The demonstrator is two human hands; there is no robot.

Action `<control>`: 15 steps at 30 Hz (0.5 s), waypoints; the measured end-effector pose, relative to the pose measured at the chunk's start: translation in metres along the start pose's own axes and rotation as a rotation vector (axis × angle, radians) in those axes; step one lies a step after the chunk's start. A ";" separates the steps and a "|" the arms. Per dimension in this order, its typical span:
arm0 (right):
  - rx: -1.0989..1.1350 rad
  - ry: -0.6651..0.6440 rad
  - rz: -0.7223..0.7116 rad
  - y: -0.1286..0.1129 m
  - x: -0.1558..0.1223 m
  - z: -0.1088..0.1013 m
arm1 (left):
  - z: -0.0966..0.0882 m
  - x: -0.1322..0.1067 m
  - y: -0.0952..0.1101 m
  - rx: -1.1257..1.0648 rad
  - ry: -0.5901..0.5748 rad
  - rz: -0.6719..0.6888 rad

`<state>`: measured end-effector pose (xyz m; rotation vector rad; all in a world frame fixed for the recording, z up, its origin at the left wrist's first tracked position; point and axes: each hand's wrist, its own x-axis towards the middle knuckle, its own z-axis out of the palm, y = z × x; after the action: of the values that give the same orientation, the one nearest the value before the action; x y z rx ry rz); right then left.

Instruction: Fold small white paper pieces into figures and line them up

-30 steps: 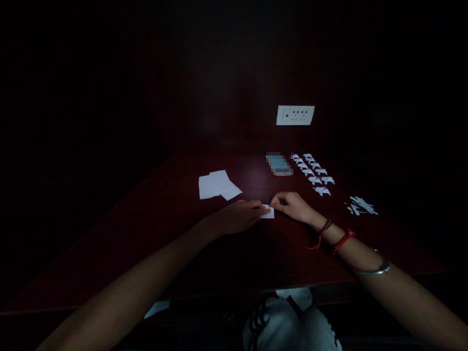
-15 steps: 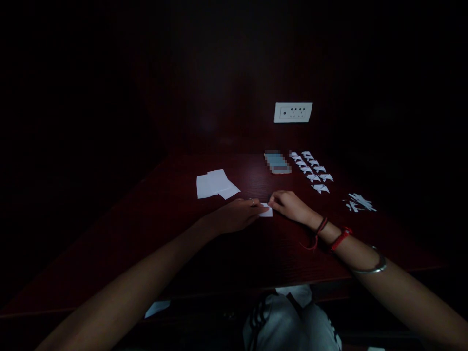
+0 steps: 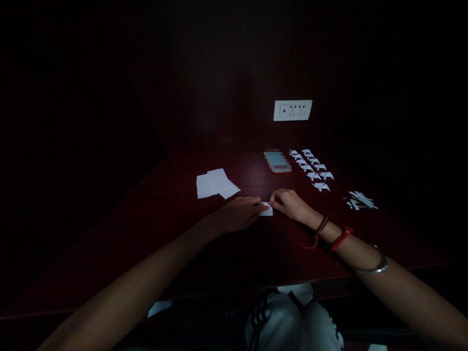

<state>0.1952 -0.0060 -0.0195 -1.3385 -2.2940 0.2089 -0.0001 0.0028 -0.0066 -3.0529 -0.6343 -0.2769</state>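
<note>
A small white piece of paper [image 3: 267, 211] lies on the dark red table between my hands. My left hand [image 3: 239, 213], with a ring on a finger, presses its fingers together over the paper's left part. My right hand [image 3: 288, 203] is closed, thumb and forefinger pinched at the paper's upper right edge. Fingers cover much of the sheet, so its folds are hard to make out. Beyond my left hand rest several larger white sheets [image 3: 217, 183], overlapping one another.
A phone [image 3: 278, 162] with a blurred screen lies toward the back. Right of it, several folded paper pieces [image 3: 313, 176] stand in two rows. Thin paper strips [image 3: 361, 200] are heaped farther right. A socket panel [image 3: 292, 110] is on the back wall.
Both hands stay at the paper with hardly any movement. The whole view has shifted very slightly.
</note>
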 end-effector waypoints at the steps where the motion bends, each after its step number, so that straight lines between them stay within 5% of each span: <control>1: 0.003 0.016 -0.011 0.000 -0.001 -0.001 | 0.000 0.000 0.000 0.002 -0.003 0.000; 8: -0.021 -0.011 -0.235 0.002 -0.008 -0.015 | 0.002 -0.002 -0.001 0.011 0.000 0.007; 15: -0.020 -0.092 -0.269 0.004 -0.010 -0.017 | 0.006 -0.004 -0.005 0.006 -0.005 0.020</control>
<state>0.2101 -0.0140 -0.0092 -1.0332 -2.5293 0.1617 -0.0048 0.0056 -0.0129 -3.0535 -0.6031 -0.2669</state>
